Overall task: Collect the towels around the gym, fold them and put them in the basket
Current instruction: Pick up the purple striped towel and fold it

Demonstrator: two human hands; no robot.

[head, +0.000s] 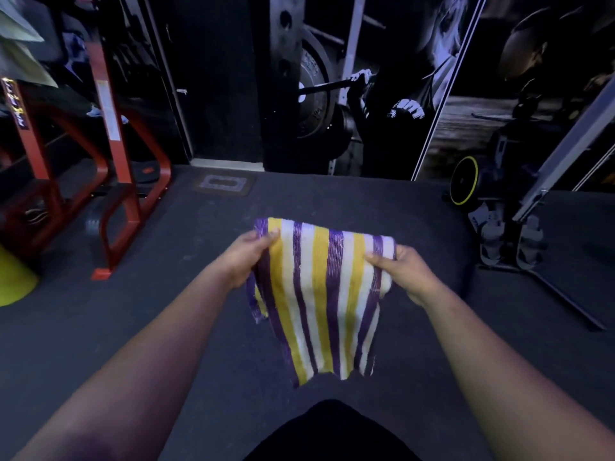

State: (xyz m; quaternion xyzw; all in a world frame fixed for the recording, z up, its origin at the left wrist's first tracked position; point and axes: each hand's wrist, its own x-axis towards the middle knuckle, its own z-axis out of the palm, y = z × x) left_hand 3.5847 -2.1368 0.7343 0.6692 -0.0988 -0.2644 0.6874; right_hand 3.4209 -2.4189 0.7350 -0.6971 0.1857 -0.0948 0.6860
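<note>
A towel with purple, yellow and white stripes hangs in front of me above the dark gym floor. My left hand pinches its upper left corner. My right hand pinches its upper right corner. The cloth is doubled over along its top edge and its lower end hangs free. No basket is in view.
A red steel frame stands at the left with a yellow cone near it. At the right is a grey machine stand beside a black wheel with a yellow rim. A dark wall mural fills the back.
</note>
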